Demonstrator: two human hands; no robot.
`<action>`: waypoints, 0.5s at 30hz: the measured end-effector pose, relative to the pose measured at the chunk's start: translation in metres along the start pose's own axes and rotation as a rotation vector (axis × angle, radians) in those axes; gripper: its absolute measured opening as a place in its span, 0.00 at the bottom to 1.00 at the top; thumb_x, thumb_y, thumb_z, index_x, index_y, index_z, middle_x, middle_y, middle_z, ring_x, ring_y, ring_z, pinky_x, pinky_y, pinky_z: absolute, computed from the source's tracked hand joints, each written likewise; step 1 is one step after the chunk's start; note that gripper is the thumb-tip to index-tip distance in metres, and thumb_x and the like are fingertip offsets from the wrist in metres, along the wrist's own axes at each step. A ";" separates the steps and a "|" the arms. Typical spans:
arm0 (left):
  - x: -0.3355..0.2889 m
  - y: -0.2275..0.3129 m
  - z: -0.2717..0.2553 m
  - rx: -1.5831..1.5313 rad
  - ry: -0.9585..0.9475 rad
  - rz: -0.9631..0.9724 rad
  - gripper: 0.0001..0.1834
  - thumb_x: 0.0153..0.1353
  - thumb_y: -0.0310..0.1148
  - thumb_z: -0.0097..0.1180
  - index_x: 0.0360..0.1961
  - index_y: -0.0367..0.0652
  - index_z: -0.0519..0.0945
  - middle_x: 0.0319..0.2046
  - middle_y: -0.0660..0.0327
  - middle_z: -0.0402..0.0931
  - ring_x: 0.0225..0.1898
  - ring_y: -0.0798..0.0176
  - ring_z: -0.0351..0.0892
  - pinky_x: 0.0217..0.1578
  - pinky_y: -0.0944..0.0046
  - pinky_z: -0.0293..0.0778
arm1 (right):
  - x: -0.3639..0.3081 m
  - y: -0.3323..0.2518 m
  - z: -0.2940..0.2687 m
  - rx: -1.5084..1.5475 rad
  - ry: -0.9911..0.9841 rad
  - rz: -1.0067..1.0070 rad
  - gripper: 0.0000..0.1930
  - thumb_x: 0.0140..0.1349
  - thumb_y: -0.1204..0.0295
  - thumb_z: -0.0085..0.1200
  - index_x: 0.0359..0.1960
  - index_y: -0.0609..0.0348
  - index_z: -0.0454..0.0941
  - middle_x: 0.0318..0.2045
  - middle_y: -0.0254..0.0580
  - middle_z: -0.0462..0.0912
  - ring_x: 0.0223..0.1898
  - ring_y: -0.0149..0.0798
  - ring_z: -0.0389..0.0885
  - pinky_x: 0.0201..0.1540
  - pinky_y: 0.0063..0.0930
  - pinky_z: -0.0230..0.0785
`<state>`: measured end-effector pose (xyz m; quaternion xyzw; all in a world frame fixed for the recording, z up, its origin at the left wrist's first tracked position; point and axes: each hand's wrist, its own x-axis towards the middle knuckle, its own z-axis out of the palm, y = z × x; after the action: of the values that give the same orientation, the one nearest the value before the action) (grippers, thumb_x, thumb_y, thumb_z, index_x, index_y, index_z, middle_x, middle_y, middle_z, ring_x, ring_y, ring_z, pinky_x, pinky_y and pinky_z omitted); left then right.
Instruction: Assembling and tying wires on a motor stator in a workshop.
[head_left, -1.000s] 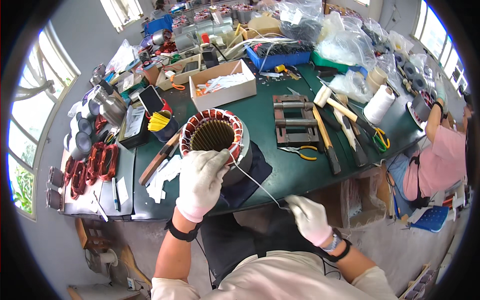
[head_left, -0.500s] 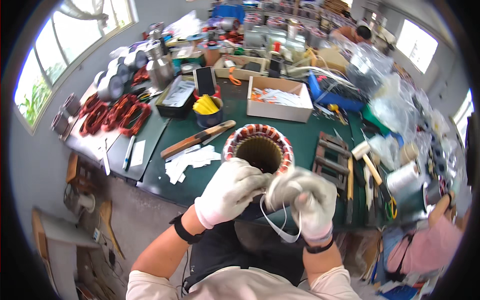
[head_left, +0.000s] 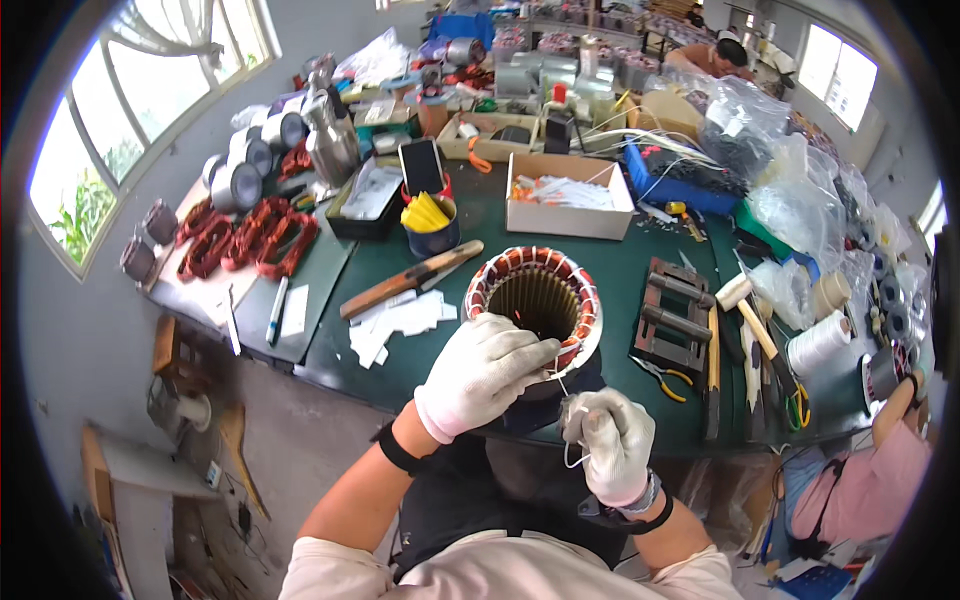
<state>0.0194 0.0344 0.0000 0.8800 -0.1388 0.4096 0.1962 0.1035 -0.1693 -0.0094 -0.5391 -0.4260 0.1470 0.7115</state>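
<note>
A motor stator (head_left: pixel 540 290) stands at the table's near edge, its ridged bore facing up. Its copper-red winding ring is wrapped with white lacing. My left hand (head_left: pixel 485 375), in a pale work glove, lies on the ring's near-left part, fingers closed on the winding; the thumb is mostly hidden. White cord (head_left: pixel 563 385) runs from the stator's near rim to my gloved right hand (head_left: pixel 612 440). That hand is closed around the cord just off the near right of the stator, and a small loop hangs below its fingers.
Left lie a wooden-handled tool (head_left: pixel 410 280) and white paper pieces (head_left: pixel 400 318). Behind are a yellow-filled cup (head_left: pixel 432 238) and carton (head_left: pixel 570 218). Right are a metal frame (head_left: pixel 672 318), pliers (head_left: pixel 665 378), mallet (head_left: pixel 755 320) and cord spool (head_left: pixel 818 343). Two other people are nearby.
My right hand has moved down, away from the stator, drawing the cord straighter; its large hanging loop has shrunk. My left hand stays at the rim. The view has shifted slightly.
</note>
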 end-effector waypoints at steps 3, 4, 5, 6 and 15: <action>0.006 0.006 0.003 0.002 -0.010 -0.086 0.23 0.47 0.30 0.78 0.47 0.40 0.88 0.38 0.60 0.85 0.38 0.53 0.82 0.44 0.53 0.76 | 0.002 -0.011 -0.006 -0.052 -0.001 0.093 0.14 0.77 0.67 0.54 0.36 0.66 0.81 0.23 0.42 0.85 0.22 0.34 0.81 0.29 0.29 0.72; 0.003 0.007 0.006 0.010 0.005 -0.101 0.22 0.49 0.29 0.77 0.47 0.41 0.87 0.38 0.60 0.84 0.39 0.52 0.82 0.44 0.53 0.75 | 0.000 -0.013 -0.005 -0.153 -0.095 -0.010 0.11 0.74 0.69 0.56 0.37 0.65 0.82 0.26 0.43 0.85 0.26 0.39 0.83 0.34 0.32 0.74; 0.003 0.008 0.007 0.016 0.018 -0.117 0.21 0.50 0.28 0.76 0.48 0.41 0.87 0.37 0.60 0.83 0.40 0.51 0.81 0.45 0.53 0.75 | 0.000 -0.016 -0.006 -0.256 -0.187 -0.109 0.08 0.71 0.71 0.58 0.39 0.64 0.83 0.29 0.44 0.86 0.31 0.44 0.85 0.38 0.35 0.75; 0.005 0.007 0.005 0.024 0.038 -0.116 0.20 0.50 0.26 0.76 0.46 0.42 0.87 0.36 0.60 0.83 0.40 0.51 0.82 0.45 0.52 0.74 | 0.005 -0.020 -0.004 -0.402 -0.229 -0.296 0.07 0.66 0.72 0.62 0.43 0.61 0.84 0.39 0.46 0.87 0.39 0.52 0.85 0.47 0.42 0.74; 0.011 0.001 -0.012 0.036 0.001 -0.088 0.21 0.44 0.21 0.75 0.42 0.40 0.86 0.35 0.57 0.83 0.40 0.49 0.82 0.46 0.53 0.77 | -0.017 -0.022 -0.035 -0.643 0.033 0.093 0.18 0.71 0.81 0.56 0.62 0.64 0.77 0.39 0.57 0.86 0.37 0.56 0.88 0.42 0.40 0.80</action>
<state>0.0183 0.0383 0.0160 0.8885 -0.0925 0.4033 0.1983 0.1146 -0.2117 0.0005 -0.7574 -0.4141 0.0284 0.5041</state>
